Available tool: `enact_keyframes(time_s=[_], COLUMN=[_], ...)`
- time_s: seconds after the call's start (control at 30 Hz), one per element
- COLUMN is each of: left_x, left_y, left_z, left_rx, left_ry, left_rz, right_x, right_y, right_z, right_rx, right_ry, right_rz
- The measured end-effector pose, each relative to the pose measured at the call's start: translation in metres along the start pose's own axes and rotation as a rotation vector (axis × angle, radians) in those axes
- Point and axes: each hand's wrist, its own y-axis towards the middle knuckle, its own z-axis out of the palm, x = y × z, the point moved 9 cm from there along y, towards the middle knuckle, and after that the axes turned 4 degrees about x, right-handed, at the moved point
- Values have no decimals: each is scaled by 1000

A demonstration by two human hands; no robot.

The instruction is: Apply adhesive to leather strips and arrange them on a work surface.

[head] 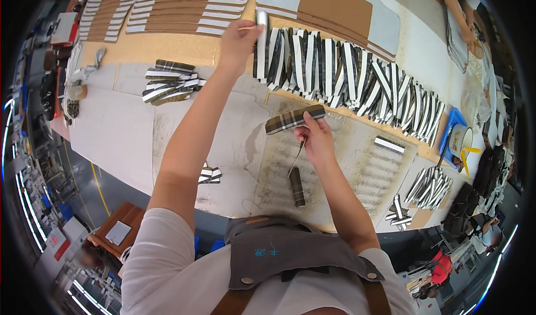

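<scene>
My left hand (238,45) reaches to the far side of the table and pinches the upper end of a white-backed strip (261,55). That strip is at the left end of a long row of similar dark plaid strips with white backing (328,70). Nearer to me, my right hand (319,141) holds a brown plaid strip (289,121), its patterned face up. A thin pointed tool (296,160) also sticks out from my right hand, towards me. Just below its tip lies a short dark plaid piece (297,187) on the stained work surface (268,164).
A loose pile of plaid strips (171,82) lies at left, with small pieces (209,175) nearer me. One white-backed strip (389,144) and a bundle (429,189) lie at right. An enamel pot (459,139) stands by a blue tray (449,126). Another person's arm (456,13) is at far right.
</scene>
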Motion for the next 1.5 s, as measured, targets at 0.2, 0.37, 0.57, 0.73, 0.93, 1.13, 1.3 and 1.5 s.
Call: enact_keyframes(time_s=[0.2, 0.37, 0.57, 0.73, 0.93, 1.13, 1.3, 1.5], left_x=[-1, -21, -7, -5, 34, 25, -19, -22], left_y=[9, -22, -13, -20, -113, -96, -52, -26], left_z=[17, 24, 23, 32, 52, 11, -19, -14], left_rx=[-81, -37, 123, 277, 847, 549, 162, -27], left_ry=[769, 776, 666, 819, 396, 149, 213, -2], left_rz=[367, 636, 475, 266, -143, -283, -77, -17], right_x=[23, 30, 22, 23, 24, -32, -24, -2], right_y=[-8, -10, -6, -9, -12, -13, -18, -24], right_z=[12, 16, 19, 19, 32, 7, -9, -26], right_rx=[19, 2, 43, 41, 143, 308, 120, 24], right_ry=[-145, -188, -224, -213, -156, -955, -693, -821], right_rz=[-143, -155, -138, -136, -141, 114, 56, 63])
